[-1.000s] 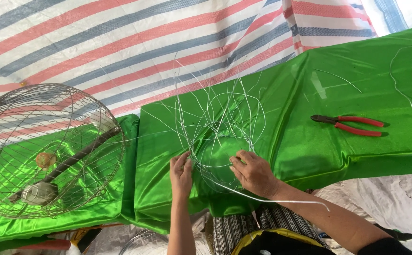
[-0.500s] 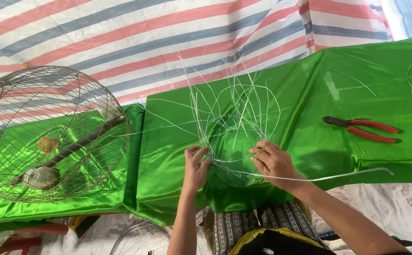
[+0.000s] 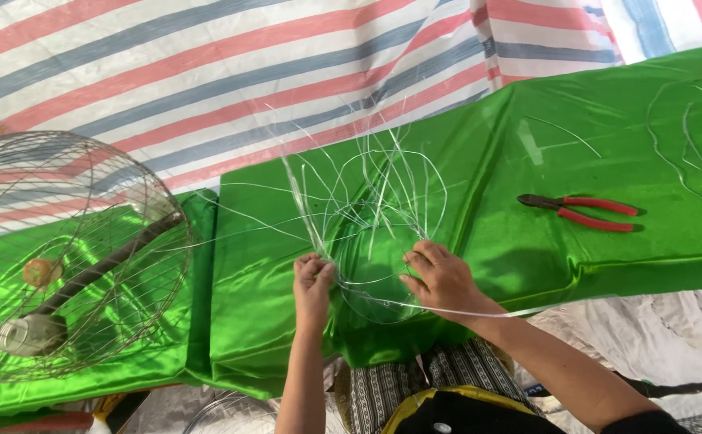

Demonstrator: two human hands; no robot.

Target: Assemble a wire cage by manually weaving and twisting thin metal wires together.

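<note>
The person is shaping a loose frame of thin pale wires [image 3: 371,217] on the green cloth [image 3: 480,193] that covers the desk. By the look of it, the step in hand is weaving or binding a wire round the base of the frame, where the upright strands are gathered into a ring. The wire frame is lying at the near edge of the green cloth, directly in front of the person. The left hand [image 3: 312,281] is at the left side of the wire frame, its fingers pinched together on a bunch of strands. The right hand [image 3: 441,277] is at the right side of the wire frame, its fingers curled and pressing down on the ring, with one long wire running out past the wrist to the right. The next move probably calls for a steady hold on the bunch while the loose wire is drawn tight.

A pair of red-handled pliers [image 3: 580,210] is lying well to the right of the wire frame, untouched. A round wire cage [image 3: 61,241] is sitting well to the left of the wire frame.

Compared with half a second ago, both hands are sitting in much the same places on the frame, and the pliers are lying unmoved.
</note>
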